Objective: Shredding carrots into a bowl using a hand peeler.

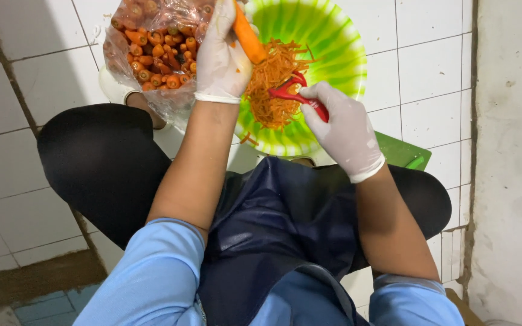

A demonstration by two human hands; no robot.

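Mid-shredding: left hand (222, 57) grips the carrot (248, 37) at twelve o'clock, right hand (342, 130) fingers clasp the red peeler (294, 93); the next stroke needs steady downward pull.

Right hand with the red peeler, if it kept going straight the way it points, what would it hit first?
The right hand aims the red peeler up and left, toward the carrot held by the left hand. It would probably meet that carrot first, above the shreds in the green bowl; depth is unclear.

bag (152, 54) left of bowl (339, 60) — shreds (273, 84) in bowl (floor)
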